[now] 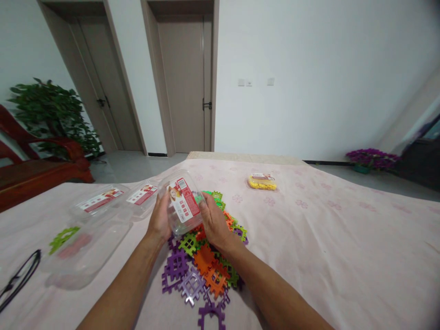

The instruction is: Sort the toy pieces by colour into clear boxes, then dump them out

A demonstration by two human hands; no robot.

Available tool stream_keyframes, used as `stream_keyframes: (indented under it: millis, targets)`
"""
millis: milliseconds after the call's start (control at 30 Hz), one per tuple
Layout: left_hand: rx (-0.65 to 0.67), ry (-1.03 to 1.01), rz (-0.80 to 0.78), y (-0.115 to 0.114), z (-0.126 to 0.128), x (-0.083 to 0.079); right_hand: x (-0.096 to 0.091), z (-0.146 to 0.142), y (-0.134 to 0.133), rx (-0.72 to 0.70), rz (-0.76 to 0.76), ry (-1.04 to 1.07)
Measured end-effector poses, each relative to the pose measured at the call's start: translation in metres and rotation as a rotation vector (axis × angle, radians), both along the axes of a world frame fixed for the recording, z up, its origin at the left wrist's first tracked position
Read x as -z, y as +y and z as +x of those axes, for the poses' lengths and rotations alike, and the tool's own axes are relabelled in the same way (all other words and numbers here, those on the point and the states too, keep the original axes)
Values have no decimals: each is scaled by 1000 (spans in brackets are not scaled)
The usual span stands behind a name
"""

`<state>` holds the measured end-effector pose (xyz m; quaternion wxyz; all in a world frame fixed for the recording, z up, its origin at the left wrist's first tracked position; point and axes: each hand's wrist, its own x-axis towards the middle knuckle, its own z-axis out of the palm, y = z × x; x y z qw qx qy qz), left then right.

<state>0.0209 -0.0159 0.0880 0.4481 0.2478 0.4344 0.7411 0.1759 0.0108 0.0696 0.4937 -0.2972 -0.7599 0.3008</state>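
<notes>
Both my hands hold a clear plastic container (pixel 175 215) with a red and white label, tilted above a heap of toy pieces. My left hand (pixel 160 217) grips its left side, and my right hand (pixel 215 220) has its right side, the thumb lying along the edge. Under and in front of the container spread the interlocking plastic building pieces (pixel 204 259) in purple, orange and green. The container looks see-through; whether anything lies inside it I cannot tell, since colours from the heap show through.
At the left lie more clear containers (pixel 103 247), two with labels, and a green piece (pixel 63 238). Black-framed glasses (pixel 20 279) rest at the left edge. A closed container of yellow pieces (pixel 262 182) stands farther back on the pink bedsheet (pixel 326 243).
</notes>
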Motion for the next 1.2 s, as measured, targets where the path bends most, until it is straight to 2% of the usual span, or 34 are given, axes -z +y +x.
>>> stream_keyframes:
  millis: [267, 500, 600, 700, 867, 1000, 1200]
  targets:
    - [-9, -7, 44, 4, 5, 9, 7, -1, 1, 28, -47, 16]
    - [41, 31, 144, 2, 1, 5, 10, -4, 3, 0, -75, 38]
    - [33, 91, 167, -1, -4, 0, 4, -1, 9, -72, -137, -4]
    - [56, 249, 181, -5, -5, -5, -11, 7, 13, -149, -159, 31]
    - [159, 554, 195, -13, 4, -10, -34, 19, 11, -156, -162, 175]
    - [208, 627, 209, -14, 9, -10, -36, 21, 9, -160, -201, 283]
    - [225, 624, 206, -13, 9, -2, -30, 17, 11, -66, -142, 325]
